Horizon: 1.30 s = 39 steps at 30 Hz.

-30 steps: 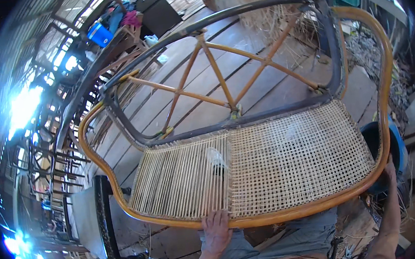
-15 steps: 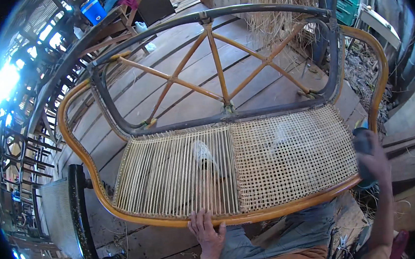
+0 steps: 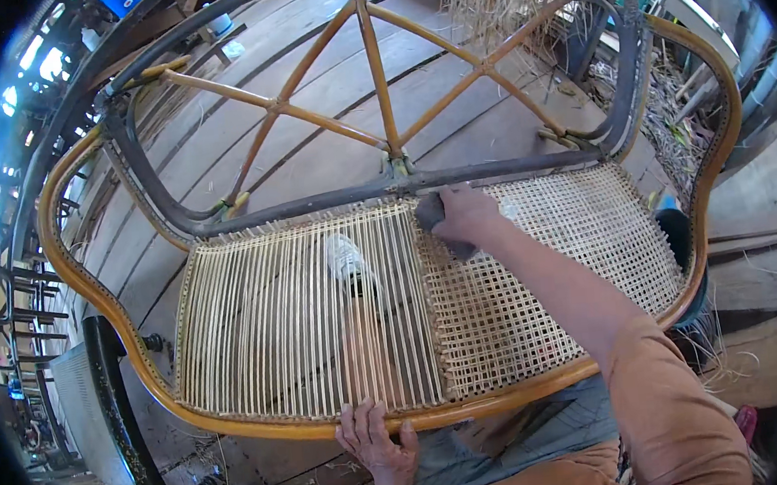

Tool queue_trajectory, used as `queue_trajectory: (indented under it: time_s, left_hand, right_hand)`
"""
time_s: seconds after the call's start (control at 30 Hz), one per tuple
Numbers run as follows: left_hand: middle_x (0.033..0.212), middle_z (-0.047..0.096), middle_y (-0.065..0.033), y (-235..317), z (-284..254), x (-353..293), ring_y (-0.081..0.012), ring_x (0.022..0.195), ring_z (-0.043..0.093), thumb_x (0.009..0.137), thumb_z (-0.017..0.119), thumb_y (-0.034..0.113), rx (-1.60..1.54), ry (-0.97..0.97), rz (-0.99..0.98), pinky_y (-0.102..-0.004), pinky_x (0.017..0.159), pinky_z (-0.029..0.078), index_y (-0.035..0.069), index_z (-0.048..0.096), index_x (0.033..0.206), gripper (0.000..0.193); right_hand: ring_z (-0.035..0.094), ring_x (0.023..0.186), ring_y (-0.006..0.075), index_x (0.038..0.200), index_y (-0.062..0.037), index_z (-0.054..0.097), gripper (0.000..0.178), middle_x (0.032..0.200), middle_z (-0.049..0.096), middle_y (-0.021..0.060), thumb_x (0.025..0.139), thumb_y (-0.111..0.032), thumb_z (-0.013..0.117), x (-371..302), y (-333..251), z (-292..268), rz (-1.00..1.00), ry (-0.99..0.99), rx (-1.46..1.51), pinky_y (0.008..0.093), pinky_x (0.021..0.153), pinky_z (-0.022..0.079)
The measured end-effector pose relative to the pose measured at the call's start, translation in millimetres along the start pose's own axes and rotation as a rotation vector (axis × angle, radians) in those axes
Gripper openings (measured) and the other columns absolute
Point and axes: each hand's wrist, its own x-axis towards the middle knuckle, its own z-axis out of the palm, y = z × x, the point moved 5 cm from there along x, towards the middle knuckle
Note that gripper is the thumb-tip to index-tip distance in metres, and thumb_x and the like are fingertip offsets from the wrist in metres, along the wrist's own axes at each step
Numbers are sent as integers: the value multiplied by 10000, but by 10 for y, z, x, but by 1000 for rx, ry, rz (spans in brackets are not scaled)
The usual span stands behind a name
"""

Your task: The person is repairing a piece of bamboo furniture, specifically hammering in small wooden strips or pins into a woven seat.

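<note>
Brought dark pad [image 3: 428, 212] in from right, putting work at middle of seat [image 3: 498, 330].
Gripping pad in right hand [image 3: 471, 216]; resting left hand [image 3: 378, 445] on rail [image 3: 477, 412], thumb apart.

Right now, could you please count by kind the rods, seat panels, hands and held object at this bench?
Slim brown slanting backrest rods: 4
Slim brown upright backrest rod: 1
Pale four-sided cane seat panels: 2
Bare left hand and right hand: 2
Dark grey pad in the right hand: 1
Total: 10
</note>
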Motion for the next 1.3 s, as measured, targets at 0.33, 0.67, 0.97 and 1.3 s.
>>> queue_trajectory:
  time_s: [0.33, 0.67, 0.97, 1.3]
  left_hand:
    - [1243, 457, -136, -61, -17, -74, -365, 1249, 331, 859, 524, 272, -13, 66, 34, -537, 1036, 185, 28, 450, 1195, 421]
    - [1233, 471, -134, 37, -14, -84, -349, 1247, 347, 815, 566, 222, 43, 103, 92, -518, 1042, 193, 23, 454, 1191, 440]
    - [1236, 450, -186, 29, -47, -19, -371, 1239, 347, 875, 519, 184, 25, 32, 88, -500, 1030, 246, -22, 464, 1198, 387]
    - [1232, 517, -135, -64, 9, -17, -335, 1214, 407, 847, 596, 283, -42, 86, 73, -520, 1020, 250, 42, 523, 1204, 437]
  right_hand:
    - [555, 997, 341, 1184, -71, 454, 559, 1053, 541, 194, 696, -223, 682, -2056, 427, -130, 61, -8, 46, 443, 796, 478]
    - [588, 973, 334, 1171, -82, 491, 562, 1047, 582, 185, 720, -370, 662, -1968, 2515, -244, 646, 292, 139, 445, 820, 479]
    - [564, 970, 365, 1187, -104, 454, 532, 1054, 533, 219, 719, -274, 643, -1767, 102, 8, -11, -152, 340, 450, 815, 480]
    - [621, 949, 304, 1006, -40, 638, 528, 1061, 631, 158, 698, -468, 663, -374, 2848, -486, 750, 246, 52, 413, 796, 498]
